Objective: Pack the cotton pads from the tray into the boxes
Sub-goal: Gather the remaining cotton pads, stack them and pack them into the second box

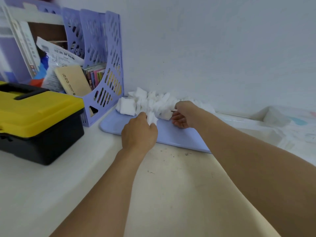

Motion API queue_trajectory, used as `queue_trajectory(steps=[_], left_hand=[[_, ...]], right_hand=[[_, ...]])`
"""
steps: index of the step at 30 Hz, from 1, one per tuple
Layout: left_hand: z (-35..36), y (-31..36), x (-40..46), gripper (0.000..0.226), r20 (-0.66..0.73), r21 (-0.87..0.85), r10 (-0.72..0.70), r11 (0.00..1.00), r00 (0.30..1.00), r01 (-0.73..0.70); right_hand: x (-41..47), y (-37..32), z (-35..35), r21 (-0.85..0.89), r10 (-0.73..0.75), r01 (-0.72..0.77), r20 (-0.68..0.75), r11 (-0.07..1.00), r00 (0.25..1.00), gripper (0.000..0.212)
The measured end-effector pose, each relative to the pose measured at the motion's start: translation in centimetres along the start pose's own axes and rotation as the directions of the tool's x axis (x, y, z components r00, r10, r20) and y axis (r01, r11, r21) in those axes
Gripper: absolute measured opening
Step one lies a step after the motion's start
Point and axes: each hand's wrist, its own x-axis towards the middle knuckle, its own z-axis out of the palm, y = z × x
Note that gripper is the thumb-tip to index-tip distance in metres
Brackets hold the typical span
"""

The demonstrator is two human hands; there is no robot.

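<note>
Head view puts the cotton pads [153, 103] in a loose white heap along the far edge of the lavender tray [174, 135], pushed up against the wall [222, 48]. They are small, soft squares, tumbled at all angles, some overlapping, nothing stacked neatly.

My left hand [139, 132] has its grip curled round a small bunch of pads at the near side of the heap. My right hand [183, 115] reaches in from the other side, fingers bent around a pad at the heap's edge; how firmly it has hold I cannot fully tell.

What I judge could go wrong: the pads are light and cling to one another, so a lift may drag extra ones off the tray onto the desk [171, 177], or a loose pinch may shed some on the way. The desk carries dark specks just near the tray, so a dropped pad would pick up dirt. Squeezing hard would crumple them and make them sit badly in a box.

Left of the tray stand a purple file rack [102, 65] and a yellow-lidded toolbox [37, 117].
</note>
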Motion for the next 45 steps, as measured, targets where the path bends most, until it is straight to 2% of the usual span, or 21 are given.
queue_trajectory(steps=[2, 4, 5, 8, 10, 13, 17, 23, 26, 29, 33, 37, 41, 45], left_hand=[[-0.1, 0.0, 0.3, 0.030, 0.047, -0.038, -0.046, 0.998, 0.998, 0.048], [0.1, -0.1, 0.6, 0.019, 0.118, -0.146, -0.082, 0.984, 0.990, 0.099], [0.1, 0.0, 0.6, 0.016, 0.145, -0.204, -0.101, 0.970, 0.984, 0.129], [0.0, 0.7, 0.5, 0.020, 0.163, -0.351, -0.138, 0.917, 0.977, 0.188], [0.1, 1.2, 0.7, 0.018, 0.187, -0.480, -0.146, 0.849, 0.971, 0.220], [0.2, 2.0, 0.8, 0.014, 0.248, -0.614, -0.142, 0.742, 0.958, 0.269], [0.4, 1.7, 1.2, 0.014, 0.268, -0.646, -0.221, 0.681, 0.938, 0.345], [0.7, 1.5, 1.6, 0.009, 0.289, -0.677, -0.263, 0.624, 0.921, 0.391], [0.6, 1.4, 1.5, 0.011, 0.254, -0.711, -0.301, 0.586, 0.919, 0.388], [0.3, 1.4, 1.5, 0.011, 0.139, -0.775, -0.396, 0.527, 0.908, 0.348], [0.2, 1.3, 1.6, 0.016, 0.026, -0.848, -0.500, 0.447, 0.866, 0.284], [0.3, 1.2, 1.7, 0.011, 0.024, -0.853, -0.512, 0.438, 0.859, 0.285], [0.3, 1.2, 1.6, 0.016, 0.035, -0.848, -0.508, 0.440, 0.861, 0.294], [0.3, 1.2, 1.7, 0.014, 0.049, -0.854, -0.509, 0.425, 0.859, 0.300]], right_hand=[[0.3, -0.3, -1.8, -0.029, -0.090, 0.088, -0.108, 0.996, 0.990, 0.025], [0.7, -0.5, -3.6, -0.124, -0.219, 0.193, -0.250, 0.973, 0.943, 0.024], [1.0, -0.5, -4.3, -0.188, -0.264, 0.217, -0.277, 0.958, 0.924, 0.023], [0.7, 0.0, -5.1, -0.357, -0.237, 0.159, -0.187, 0.921, 0.953, 0.016], [0.6, 0.4, -5.0, -0.413, -0.216, 0.145, -0.133, 0.899, 0.967, 0.024], [0.5, 0.9, -4.0, -0.309, -0.185, 0.153, -0.077, 0.939, 0.980, 0.039], [-0.2, 0.8, -1.9, -0.092, -0.052, 0.058, 0.066, 0.994, 0.996, 0.063], [-0.1, -0.1, 0.6, -0.054, 0.036, -0.030, 0.107, 0.998, 0.994, 0.052], [0.0, -0.4, 1.3, -0.078, 0.050, -0.041, 0.115, 0.996, 0.992, 0.041], [0.0, -1.0, 2.0, -0.110, -0.021, 0.032, 0.097, 0.993, 0.995, 0.031], [-0.3, -1.5, 2.4, -0.161, -0.108, 0.111, 0.029, 0.981, 0.994, 0.039], [-0.4, -1.4, 2.5, -0.278, -0.167, 0.158, -0.010, 0.947, 0.986, 0.043], [-0.4, -1.6, 3.2, -0.266, -0.117, 0.113, 0.002, 0.957, 0.993, 0.044], [-0.4, -2.1, 3.6, -0.261, -0.016, 0.021, 0.021, 0.965, 1.000, 0.030]])
